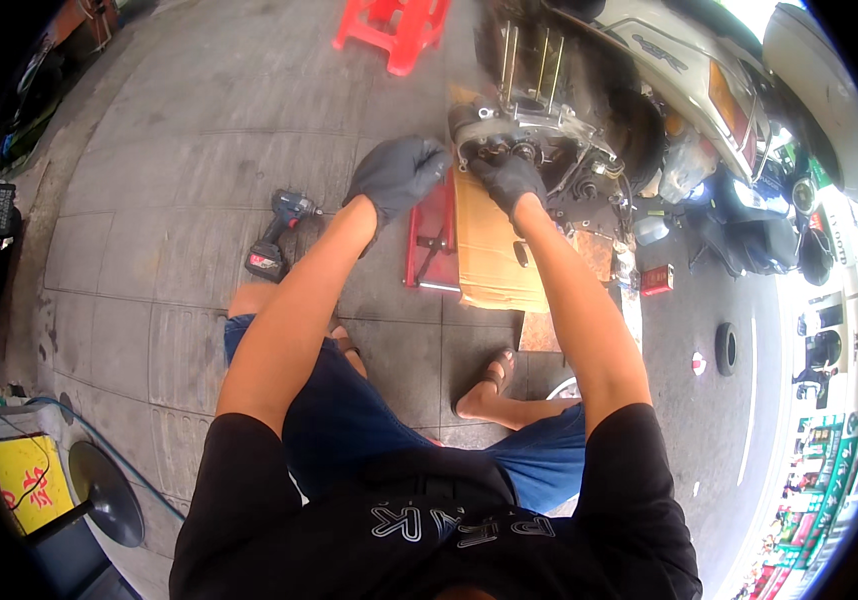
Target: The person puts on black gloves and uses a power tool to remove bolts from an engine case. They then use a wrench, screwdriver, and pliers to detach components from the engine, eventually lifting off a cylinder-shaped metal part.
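My left hand (396, 176) wears a dark grey glove, its fingers curled over just left of a metal engine case (551, 134); what they hold, if anything, is hidden. My right hand (512, 182), also gloved, has its fingers closed at small parts on the near face of the case, too small to name. Upright studs (539, 70) rise from the case. Under my hands lie flattened cardboard (497, 270) and a red metal stand (429, 260). A cordless impact driver (284, 225) lies on the pavement left of my left arm.
A scooter body (689, 70) and parked scooters (749, 240) are at right, with a red can (656, 279) and a tire (726, 348). A red plastic stool (399, 30) stands beyond. A yellow sign (24, 485) and black disc base (104, 495) are at lower left.
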Demonstrator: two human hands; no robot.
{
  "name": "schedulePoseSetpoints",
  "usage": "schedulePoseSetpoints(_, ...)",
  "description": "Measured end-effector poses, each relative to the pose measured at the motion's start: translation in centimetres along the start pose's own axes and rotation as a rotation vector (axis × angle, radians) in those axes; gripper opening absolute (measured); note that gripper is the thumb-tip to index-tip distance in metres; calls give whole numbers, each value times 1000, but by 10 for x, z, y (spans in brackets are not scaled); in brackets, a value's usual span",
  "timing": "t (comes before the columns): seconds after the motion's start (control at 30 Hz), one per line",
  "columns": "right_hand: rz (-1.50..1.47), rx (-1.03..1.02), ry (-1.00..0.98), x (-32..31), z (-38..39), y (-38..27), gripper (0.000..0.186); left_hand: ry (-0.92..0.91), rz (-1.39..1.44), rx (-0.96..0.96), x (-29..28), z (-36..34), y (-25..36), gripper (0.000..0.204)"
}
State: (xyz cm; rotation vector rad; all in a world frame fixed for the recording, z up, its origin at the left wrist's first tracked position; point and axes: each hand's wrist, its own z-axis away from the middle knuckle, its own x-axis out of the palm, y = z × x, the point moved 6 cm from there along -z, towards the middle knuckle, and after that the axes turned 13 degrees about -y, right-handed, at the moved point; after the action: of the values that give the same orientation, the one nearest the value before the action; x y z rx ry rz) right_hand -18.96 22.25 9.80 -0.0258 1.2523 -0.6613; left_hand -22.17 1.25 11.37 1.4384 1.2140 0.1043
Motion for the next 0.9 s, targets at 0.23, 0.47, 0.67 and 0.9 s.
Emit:
schedulePoseSetpoints(0.23, -33, 25, -16, 17, -33, 2, 68, 24, 480, -34, -20, -4, -15, 29)
schedulePoseSetpoints(0.47, -26, 128, 78, 12, -34, 0, 48, -7, 553, -40, -20, -1, -4, 26)
schedulePoseSetpoints(0.67, 112, 71, 6, 5, -29, -18, 48, -2, 505, -47, -31, 10, -8, 28)
schedulePoseSetpoints(0.9, 253, -68, -58, 10, -55, -1, 50, -38, 554, -42, -29, 11, 0, 28)
